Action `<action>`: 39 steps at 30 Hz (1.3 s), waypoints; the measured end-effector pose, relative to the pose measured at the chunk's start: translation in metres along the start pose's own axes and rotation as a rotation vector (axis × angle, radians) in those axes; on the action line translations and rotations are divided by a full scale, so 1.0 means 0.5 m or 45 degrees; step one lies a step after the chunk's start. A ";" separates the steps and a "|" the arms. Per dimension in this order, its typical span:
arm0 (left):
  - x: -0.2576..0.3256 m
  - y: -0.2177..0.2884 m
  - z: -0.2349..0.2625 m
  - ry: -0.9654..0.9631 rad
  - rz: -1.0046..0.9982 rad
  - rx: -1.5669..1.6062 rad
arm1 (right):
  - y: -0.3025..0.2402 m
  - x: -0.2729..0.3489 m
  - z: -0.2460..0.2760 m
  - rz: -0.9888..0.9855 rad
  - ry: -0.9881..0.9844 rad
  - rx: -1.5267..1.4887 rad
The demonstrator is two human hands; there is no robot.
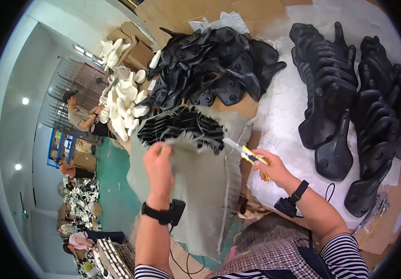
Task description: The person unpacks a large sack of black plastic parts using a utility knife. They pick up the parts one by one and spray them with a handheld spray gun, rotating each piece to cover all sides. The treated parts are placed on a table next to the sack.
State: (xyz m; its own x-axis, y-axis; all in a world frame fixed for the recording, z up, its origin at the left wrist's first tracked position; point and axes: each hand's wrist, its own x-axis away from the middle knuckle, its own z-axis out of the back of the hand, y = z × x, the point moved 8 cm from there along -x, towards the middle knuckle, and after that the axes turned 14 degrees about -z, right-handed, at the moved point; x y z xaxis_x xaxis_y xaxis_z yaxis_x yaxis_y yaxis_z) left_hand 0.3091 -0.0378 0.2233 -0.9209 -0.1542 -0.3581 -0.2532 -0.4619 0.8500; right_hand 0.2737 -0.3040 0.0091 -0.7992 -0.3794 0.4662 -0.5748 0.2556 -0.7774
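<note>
A pale grey woven sack (195, 195) stands in front of me, its mouth cut open with a frayed edge. Dark, flat black parts (177, 126) fill it in close rows. My left hand (157, 169) is closed on the frayed edge of the sack at its left side. In my right hand (277, 171) is a yellow and white utility knife (250, 156), its blade pointing left at the right side of the sack's mouth. Whether the blade touches the fabric, I cannot tell. Both wrists wear black straps with small boxes.
Black moulded plastic parts (219, 65) lie heaped beyond the sack. More stand nested in rows (326, 93) on white sheeting (275, 125) to the right. White parts (123, 97) are piled at the left. Other people (81, 116) work farther left across the green floor (116, 186).
</note>
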 end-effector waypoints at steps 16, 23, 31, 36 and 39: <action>0.173 -0.014 0.421 0.506 -0.061 0.412 | 0.304 0.241 -0.208 0.166 0.036 0.630; 0.292 -0.041 0.524 0.547 -0.142 0.495 | 0.271 0.177 -0.305 0.387 0.313 0.674; 0.496 -0.184 0.989 1.212 0.004 0.670 | 0.420 0.355 -0.381 0.343 0.029 0.754; 0.562 -0.305 1.078 1.238 0.105 0.838 | 0.536 0.314 -0.469 0.233 0.021 0.989; 0.675 -0.355 1.232 0.758 0.002 1.111 | 0.679 0.427 -0.497 -0.183 -0.567 1.423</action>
State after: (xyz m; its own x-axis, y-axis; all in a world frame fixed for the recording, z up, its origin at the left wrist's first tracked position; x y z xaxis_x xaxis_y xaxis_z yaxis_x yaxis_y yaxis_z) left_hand -0.1393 0.5303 0.1896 -0.6874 -0.6669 -0.2876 -0.5954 0.2907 0.7490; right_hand -0.1358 -0.0770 -0.0503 -0.4833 -0.6702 0.5632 -0.0084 -0.6398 -0.7685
